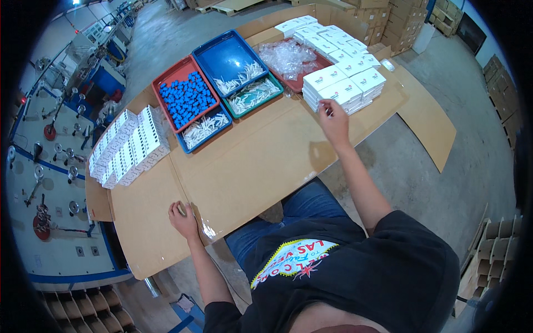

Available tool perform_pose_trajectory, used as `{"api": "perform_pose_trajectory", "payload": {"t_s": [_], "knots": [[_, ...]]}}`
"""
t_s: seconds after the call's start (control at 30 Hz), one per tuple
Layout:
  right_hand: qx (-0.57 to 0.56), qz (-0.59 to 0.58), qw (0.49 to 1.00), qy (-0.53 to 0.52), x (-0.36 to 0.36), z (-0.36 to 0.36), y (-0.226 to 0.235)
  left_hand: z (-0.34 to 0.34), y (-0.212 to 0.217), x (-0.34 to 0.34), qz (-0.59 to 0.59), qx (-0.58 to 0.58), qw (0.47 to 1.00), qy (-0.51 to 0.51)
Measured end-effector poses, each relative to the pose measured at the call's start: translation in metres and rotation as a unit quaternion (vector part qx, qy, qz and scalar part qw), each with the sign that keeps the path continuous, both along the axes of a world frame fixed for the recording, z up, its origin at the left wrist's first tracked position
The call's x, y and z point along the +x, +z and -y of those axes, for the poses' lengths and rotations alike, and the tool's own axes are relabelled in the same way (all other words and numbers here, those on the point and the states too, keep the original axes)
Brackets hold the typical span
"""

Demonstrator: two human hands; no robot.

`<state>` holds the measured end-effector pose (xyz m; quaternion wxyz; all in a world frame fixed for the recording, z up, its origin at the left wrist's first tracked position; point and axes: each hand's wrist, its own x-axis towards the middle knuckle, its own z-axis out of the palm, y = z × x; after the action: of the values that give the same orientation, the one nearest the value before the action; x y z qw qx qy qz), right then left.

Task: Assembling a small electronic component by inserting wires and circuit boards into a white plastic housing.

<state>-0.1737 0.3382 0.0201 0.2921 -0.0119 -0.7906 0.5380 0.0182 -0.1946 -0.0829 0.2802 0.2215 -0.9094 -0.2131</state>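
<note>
Over the cardboard tabletop at the near left, my left hand (184, 221) is loosely curled, its thumb and fingers apart, with nothing visible in it. My right hand (335, 123) is raised at the near left corner of the stacked flat white boxes (347, 89). Its fingers are half bent and apart, close against the boxes; I cannot tell whether they touch. No object shows in that hand. Beyond the middle of the table lie a red tray (157, 87) of small blue parts (187, 97) and a large blue tray (224, 53) with white stick-like pieces (240, 79).
A small blue tray (191, 147) and a green tray (272, 97) hold more white pieces. Clear plastic bags (287, 57) fill another red tray (300, 85). Rows of white boxes (130, 147) stand at the left. A cardboard flap (430, 122) juts out right.
</note>
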Motion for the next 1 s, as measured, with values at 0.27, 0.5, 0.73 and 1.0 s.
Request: {"api": "perform_pose_trajectory", "payload": {"t_s": [0.27,0.5,0.73,1.0], "knots": [[0.392,0.124,0.902,-0.132,-0.086,-0.032,0.026,0.002,-0.003,0.006,0.007,-0.007,1.0,0.005],[0.395,0.257,0.881,-0.036,-0.134,-0.044,0.027,0.0,0.001,0.003,0.003,0.01,1.0,0.003],[0.232,-0.138,0.962,0.037,-0.081,-0.014,0.069,-0.003,0.004,0.005,0.015,0.004,1.0,0.014],[0.202,-0.239,0.933,0.18,-0.004,0.028,0.087,-0.079,0.029,-0.028,-0.088,0.245,0.962,-0.078]]}}
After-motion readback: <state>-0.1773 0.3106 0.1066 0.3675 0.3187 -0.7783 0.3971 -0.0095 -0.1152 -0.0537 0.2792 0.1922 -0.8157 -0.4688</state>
